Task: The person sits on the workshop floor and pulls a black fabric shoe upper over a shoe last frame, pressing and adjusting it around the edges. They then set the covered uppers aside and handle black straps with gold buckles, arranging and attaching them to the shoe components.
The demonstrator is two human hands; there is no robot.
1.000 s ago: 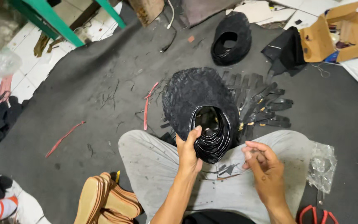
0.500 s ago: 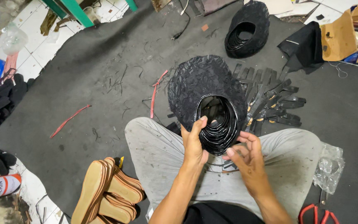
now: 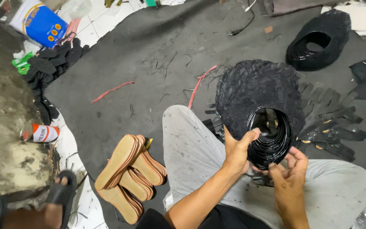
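Both hands have drawn closer together since a moment ago: the right hand (image 3: 289,178), which sat apart on the lap with something small pinched in it, now reaches up under the ring of black straps (image 3: 270,140), and the view has swung left, bringing a tin can (image 3: 40,132) and a blue carton (image 3: 39,23) into sight. The left hand (image 3: 238,148) clamps the near rim of the ring, thumb over the top edge, fingers behind. The right hand's fingers curl against the lower edge, touching it; whether they pinch a single strap I cannot tell.

That ring rests above the person's grey trousers (image 3: 191,148), leaning on a big round bundle of rough black pieces (image 3: 255,89) lying on the dark floor mat (image 3: 149,55). My reading is that the work has passed from handling a loose piece to working on the ring itself.

To the right of the bundle, flat black straps with small gold fittings (image 3: 331,127) fan out on the mat. A second black coil (image 3: 316,40) lies toward the far right corner. A stack of tan soles (image 3: 128,174) sits beside the left knee, and red strips (image 3: 112,90) lie on the mat's left half.
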